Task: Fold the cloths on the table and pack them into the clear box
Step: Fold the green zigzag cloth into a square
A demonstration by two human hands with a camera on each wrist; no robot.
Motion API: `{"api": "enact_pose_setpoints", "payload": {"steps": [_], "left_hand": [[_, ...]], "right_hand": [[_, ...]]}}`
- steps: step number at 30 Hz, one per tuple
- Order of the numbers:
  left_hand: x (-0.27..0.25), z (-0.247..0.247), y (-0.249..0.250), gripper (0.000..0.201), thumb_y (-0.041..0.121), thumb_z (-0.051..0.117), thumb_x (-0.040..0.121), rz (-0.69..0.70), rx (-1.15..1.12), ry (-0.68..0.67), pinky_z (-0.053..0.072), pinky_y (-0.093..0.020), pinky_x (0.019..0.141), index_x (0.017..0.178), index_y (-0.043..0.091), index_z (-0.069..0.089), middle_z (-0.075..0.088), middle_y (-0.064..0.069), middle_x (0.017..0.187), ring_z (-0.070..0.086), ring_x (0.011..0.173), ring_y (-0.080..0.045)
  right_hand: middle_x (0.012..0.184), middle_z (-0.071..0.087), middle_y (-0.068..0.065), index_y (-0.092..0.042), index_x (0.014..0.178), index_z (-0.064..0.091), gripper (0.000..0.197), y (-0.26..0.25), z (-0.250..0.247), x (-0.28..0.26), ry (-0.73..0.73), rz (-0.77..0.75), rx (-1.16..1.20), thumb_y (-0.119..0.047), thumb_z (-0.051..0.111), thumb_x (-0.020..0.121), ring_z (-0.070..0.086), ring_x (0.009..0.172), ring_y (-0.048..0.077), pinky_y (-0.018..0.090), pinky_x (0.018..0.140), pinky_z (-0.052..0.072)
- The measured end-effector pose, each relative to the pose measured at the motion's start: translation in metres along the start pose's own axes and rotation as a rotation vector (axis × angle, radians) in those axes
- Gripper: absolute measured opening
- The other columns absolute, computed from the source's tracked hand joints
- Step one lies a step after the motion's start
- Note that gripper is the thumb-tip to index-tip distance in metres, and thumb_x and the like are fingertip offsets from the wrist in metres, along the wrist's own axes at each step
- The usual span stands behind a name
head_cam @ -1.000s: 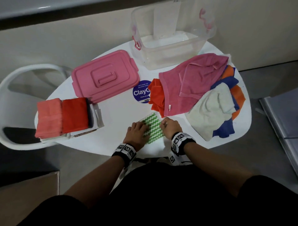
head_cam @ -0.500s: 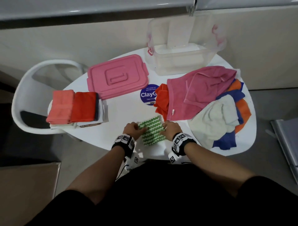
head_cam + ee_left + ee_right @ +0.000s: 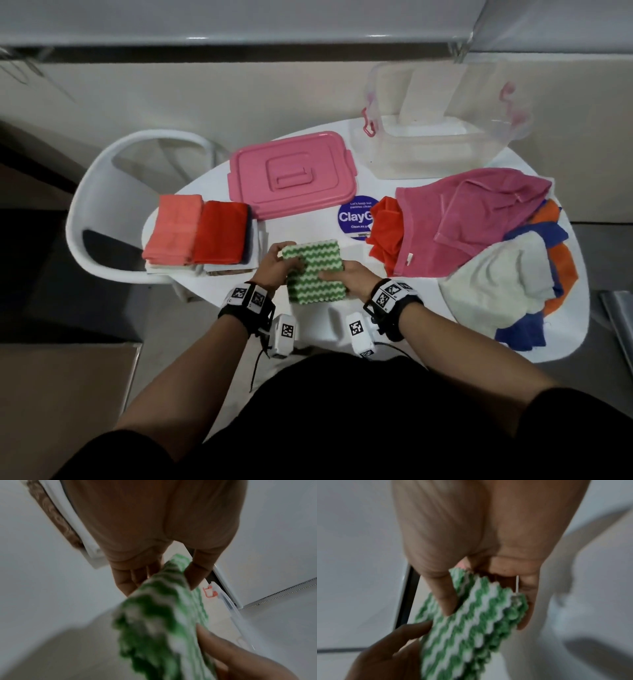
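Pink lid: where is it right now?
Head view: pink lid lies flat at the table's far side, left of the clear box, behind the folded stack.

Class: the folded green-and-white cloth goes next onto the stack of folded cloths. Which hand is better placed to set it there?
Probably the left hand: it already grips the green-and-white cloth, and the stack of folded cloths lies on its side; the right hand would cross over.

Both hands, left hand (image 3: 274, 263) and right hand (image 3: 347, 279), have lifted the folded green cloth (image 3: 313, 270) off the table (image 3: 308, 325), now pinching its two sides.
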State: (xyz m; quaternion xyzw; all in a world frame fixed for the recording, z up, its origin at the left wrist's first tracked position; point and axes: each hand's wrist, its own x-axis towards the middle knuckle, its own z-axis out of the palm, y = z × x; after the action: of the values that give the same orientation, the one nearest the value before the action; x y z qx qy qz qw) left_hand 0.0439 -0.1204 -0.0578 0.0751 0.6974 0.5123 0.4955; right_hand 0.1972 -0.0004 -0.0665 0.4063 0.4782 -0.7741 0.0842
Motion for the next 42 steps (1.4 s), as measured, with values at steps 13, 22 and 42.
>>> {"api": "enact_pose_setpoints", "payload": {"steps": [13,22,42], "left_hand": [[0.057,-0.165,0.062,0.023,0.002,0.058,0.09,0.488,0.443,0.484,0.05,-0.029,0.085,0.11,0.007,0.05,0.055,-0.004,0.108,0.057,0.096,-0.022],[0.077,-0.182,0.039,0.029,0.012,0.056,0.087,0.594,1.069,0.514,0.039,-0.049,0.095,0.116,0.011,0.06,0.051,-0.017,0.134,0.046,0.118,-0.038],[0.09,-0.169,0.002,0.066,0.046,0.0,0.098,0.614,1.408,0.112,-0.01,-0.047,0.12,0.157,0.016,0.003,-0.006,-0.012,0.163,-0.016,0.149,-0.025]], "right_hand": [[0.113,0.068,0.005,-0.019,0.108,0.057,0.028,-0.092,0.168,0.108,0.121,-0.149,-0.195,-0.01,0.072,0.086,0.066,0.103,0.025,0.044,0.087,0.058],[0.111,0.069,0.0,-0.02,0.116,0.062,0.034,-0.084,0.179,0.131,0.321,-0.108,-0.542,-0.023,0.071,0.083,0.064,0.098,0.019,0.028,0.083,0.049],[0.13,0.062,0.001,-0.02,0.13,0.055,0.06,-0.036,0.149,0.12,0.348,-0.017,-0.507,-0.045,0.076,0.079,0.065,0.108,0.021,0.036,0.102,0.048]]}}
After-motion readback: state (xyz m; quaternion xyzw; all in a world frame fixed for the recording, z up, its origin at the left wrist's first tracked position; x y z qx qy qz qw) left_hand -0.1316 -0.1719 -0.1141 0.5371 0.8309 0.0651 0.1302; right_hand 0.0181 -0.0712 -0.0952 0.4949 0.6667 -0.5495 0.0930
